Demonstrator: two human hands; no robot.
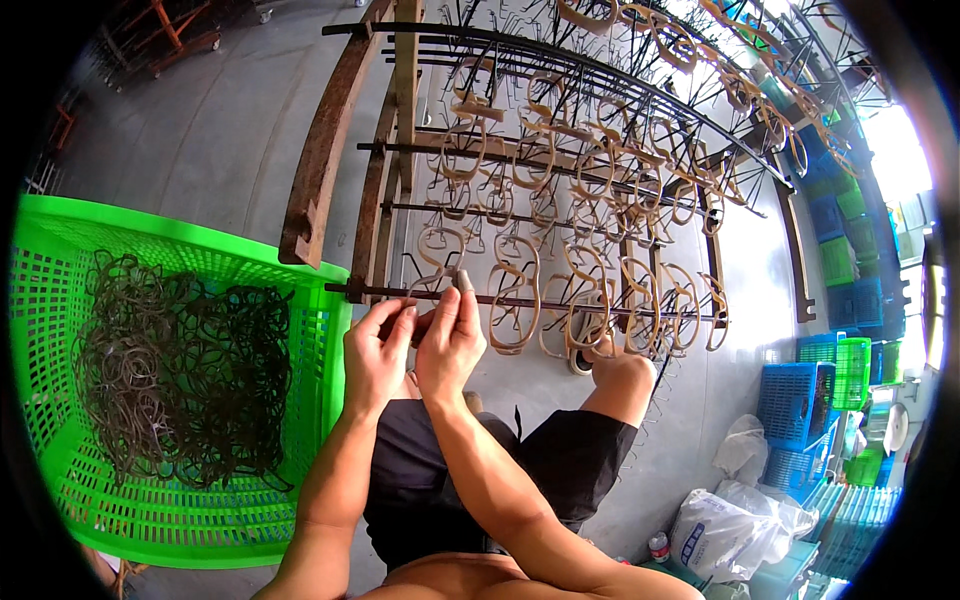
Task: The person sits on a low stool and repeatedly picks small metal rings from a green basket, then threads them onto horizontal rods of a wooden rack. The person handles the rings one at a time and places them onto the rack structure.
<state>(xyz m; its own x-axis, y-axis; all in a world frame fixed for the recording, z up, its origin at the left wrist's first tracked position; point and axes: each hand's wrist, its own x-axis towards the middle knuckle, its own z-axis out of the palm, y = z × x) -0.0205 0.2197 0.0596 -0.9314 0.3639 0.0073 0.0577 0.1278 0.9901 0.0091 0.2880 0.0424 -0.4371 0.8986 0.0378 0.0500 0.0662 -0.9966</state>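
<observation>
— Head view, nearest first: what do the hands have?

— Both meet at the lowest bar (520,299) of the rusty rack (400,150), just above the person's lap. The left hand (375,350) has its fingers curled together, thumb and forefinger pinched on something small that I cannot make out. The right hand (450,335) touches it, fingers together and pointing up, tips pressed on a pale frame piece (440,262) hanging right at that bar.

— How much room is there around them?

— Little on the left: the wall of the green crate (325,330) stands just beside the left wrist (its near rim runs along the thigh). Inside lies a tangled heap of dark loops (180,370). On the right the bar runs on, hung with tan eyewear frames (515,300), the nearest just beside the right fingers. A knee (625,375) sits under them.

— And farther out?

— Higher bars carry more frames, row on row, curving away to the upper right. Bare grey floor (220,130) opens beyond the crate. Far right, stacked blue and green baskets (820,385) and white bags (725,525) crowd the edge.
</observation>
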